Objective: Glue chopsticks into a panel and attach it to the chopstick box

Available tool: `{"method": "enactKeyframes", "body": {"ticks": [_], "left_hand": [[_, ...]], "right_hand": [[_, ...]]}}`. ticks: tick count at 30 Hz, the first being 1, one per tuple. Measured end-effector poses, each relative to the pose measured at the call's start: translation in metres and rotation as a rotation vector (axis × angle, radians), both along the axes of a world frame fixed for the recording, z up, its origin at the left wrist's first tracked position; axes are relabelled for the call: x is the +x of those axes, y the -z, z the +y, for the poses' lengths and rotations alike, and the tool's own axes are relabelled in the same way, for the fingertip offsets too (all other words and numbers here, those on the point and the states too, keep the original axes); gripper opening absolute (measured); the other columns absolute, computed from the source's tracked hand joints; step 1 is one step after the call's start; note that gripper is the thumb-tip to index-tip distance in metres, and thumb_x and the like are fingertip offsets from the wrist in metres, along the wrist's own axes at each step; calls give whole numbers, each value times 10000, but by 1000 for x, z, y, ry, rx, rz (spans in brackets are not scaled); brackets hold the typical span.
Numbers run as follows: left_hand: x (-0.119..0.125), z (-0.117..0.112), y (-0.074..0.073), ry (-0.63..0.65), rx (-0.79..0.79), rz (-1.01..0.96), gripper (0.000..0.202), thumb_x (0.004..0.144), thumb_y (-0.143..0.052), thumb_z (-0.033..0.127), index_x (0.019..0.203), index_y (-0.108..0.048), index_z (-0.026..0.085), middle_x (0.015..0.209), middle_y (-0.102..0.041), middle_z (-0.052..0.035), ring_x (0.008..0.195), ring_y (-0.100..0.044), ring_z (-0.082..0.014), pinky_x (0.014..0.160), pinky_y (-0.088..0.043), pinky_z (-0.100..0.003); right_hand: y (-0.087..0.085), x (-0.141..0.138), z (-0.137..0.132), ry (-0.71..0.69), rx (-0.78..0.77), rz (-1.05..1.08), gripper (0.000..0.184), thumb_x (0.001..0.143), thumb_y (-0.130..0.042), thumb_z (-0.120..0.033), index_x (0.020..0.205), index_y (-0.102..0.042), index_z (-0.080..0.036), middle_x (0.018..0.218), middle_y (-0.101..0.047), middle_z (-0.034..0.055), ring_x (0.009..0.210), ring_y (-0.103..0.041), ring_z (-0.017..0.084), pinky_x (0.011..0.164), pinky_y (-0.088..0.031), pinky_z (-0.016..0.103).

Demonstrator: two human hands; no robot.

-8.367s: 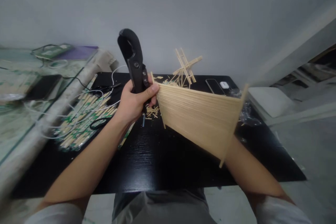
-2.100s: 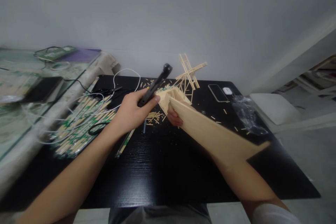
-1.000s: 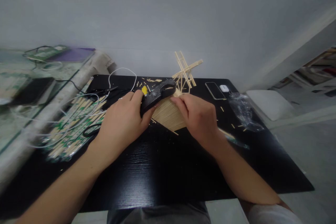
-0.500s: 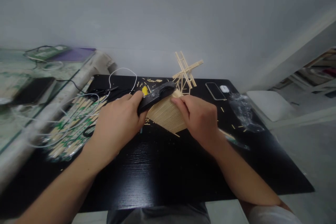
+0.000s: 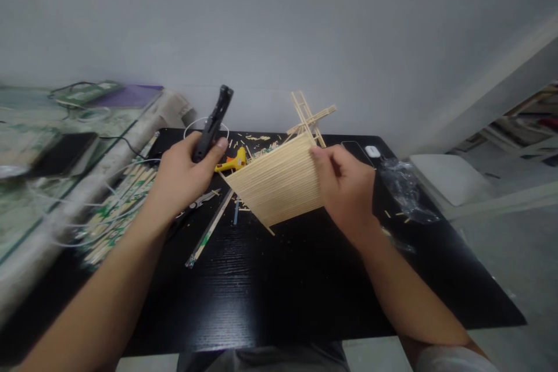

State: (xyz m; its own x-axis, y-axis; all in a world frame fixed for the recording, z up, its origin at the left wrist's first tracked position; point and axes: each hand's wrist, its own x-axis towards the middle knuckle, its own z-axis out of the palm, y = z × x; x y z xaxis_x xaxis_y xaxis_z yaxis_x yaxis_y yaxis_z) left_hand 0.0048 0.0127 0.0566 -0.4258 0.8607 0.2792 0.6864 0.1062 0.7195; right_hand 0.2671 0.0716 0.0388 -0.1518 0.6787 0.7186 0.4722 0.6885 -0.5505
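My left hand (image 5: 185, 171) is closed around a black hand cutter (image 5: 213, 123), its upper end pointing up and away from the panel. My right hand (image 5: 349, 189) pinches the right edge of a panel of thin wooden sticks (image 5: 279, 180) laid side by side, tilted above the table. One stick juts out past the panel's lower corner. Between the cutter and the panel lies a yellow glue gun (image 5: 238, 160), partly covered by the panel. Behind the panel stands a frame of crossed wooden sticks (image 5: 310, 116).
On the black table (image 5: 279, 296), packaged sticks (image 5: 120, 203) lie at left with white cable over them. Pliers (image 5: 201, 200) and a wrapped stick strip (image 5: 211, 229) lie near my left hand. A phone (image 5: 358, 152), white earbud case (image 5: 372, 151) and clear plastic bag (image 5: 405, 186) are at right.
My left hand has drawn the cutter back from the panel's top edge, turning it upright. The panel has come up and swung more into view, still in my right hand; the glue gun shows more.
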Motion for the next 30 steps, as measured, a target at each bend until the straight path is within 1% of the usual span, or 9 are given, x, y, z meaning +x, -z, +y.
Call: {"method": "enactKeyframes", "body": {"ticks": [5, 8, 11, 15, 17, 21, 25, 28, 30], "left_hand": [[9, -6, -4, 171, 105, -337, 321, 944, -726, 556, 854, -695, 249, 799, -722, -36, 764, -659, -222, 709, -518, -376], [12, -8, -5, 187, 154, -438, 223, 880, -825, 443, 907, -723, 247, 776, -716, -21, 764, -671, -210, 758, -556, -385], [10, -6, 0, 166, 159, -514, 278, 784, -910, 365, 977, -750, 245, 809, -733, -12, 710, -663, -187, 728, -576, -386], [2, 0, 4, 178, 220, -570, 285, 760, -920, 352, 958, -750, 236, 810, -718, -1, 669, -645, -163, 700, -583, -379], [0, 2, 5, 194, 236, -602, 269, 762, -915, 339, 947, -751, 234, 806, -707, 0, 668, -642, -157, 708, -588, -377], [5, 3, 9, 245, 183, -652, 311, 753, -920, 363, 982, -766, 218, 806, -712, -13, 670, -655, -161, 703, -607, -366], [24, 4, 21, 298, 89, -602, 397, 727, -949, 393, 1016, -775, 184, 845, -741, -29, 677, -670, -158, 669, -611, -326], [38, 5, 29, 364, -33, -663, 466, 690, -968, 428, 1027, -757, 186, 748, -692, -2, 596, -633, -156, 525, -560, -289], [44, 5, 31, 408, -83, -714, 490, 678, -971, 449, 1031, -746, 192, 708, -669, 7, 560, -611, -155, 481, -531, -283]], "right_hand": [[-5, 3, 6, 20, -95, 150, 397, 1069, -601, -379, 699, -568, -238, 611, -478, -33, 590, -435, 140, 543, -353, 297], [-7, 2, 7, 26, -117, 187, 401, 1070, -595, -377, 697, -570, -233, 624, -483, -27, 605, -441, 142, 539, -358, 289], [-11, 5, 6, -18, -182, 219, 412, 1068, -601, -386, 689, -574, -228, 630, -487, -22, 600, -443, 140, 529, -354, 283], [-16, 18, 13, -248, -403, 182, 435, 1086, -581, -518, 762, -647, -236, 640, -548, -12, 598, -525, 161, 542, -419, 290], [-14, 21, 21, -421, -560, 151, 531, 1107, -471, -634, 819, -691, -245, 641, -593, 5, 622, -598, 191, 572, -491, 315], [5, -1, 26, -680, -843, 161, 755, 1116, -196, -725, 819, -690, -238, 682, -664, 52, 657, -664, 211, 620, -582, 355], [33, -42, 0, -927, -1110, 227, 638, 1110, -269, -673, 973, -702, -225, 858, -756, 89, 767, -740, 223, 720, -641, 367], [52, -60, -15, -962, -1174, 392, 533, 1083, -375, -680, 1008, -661, -237, 900, -765, 80, 819, -762, 228, 761, -649, 363], [65, -66, -13, -907, -1114, 337, 634, 1080, -284, -749, 963, -637, -235, 885, -762, 86, 768, -757, 227, 685, -641, 355]]}}
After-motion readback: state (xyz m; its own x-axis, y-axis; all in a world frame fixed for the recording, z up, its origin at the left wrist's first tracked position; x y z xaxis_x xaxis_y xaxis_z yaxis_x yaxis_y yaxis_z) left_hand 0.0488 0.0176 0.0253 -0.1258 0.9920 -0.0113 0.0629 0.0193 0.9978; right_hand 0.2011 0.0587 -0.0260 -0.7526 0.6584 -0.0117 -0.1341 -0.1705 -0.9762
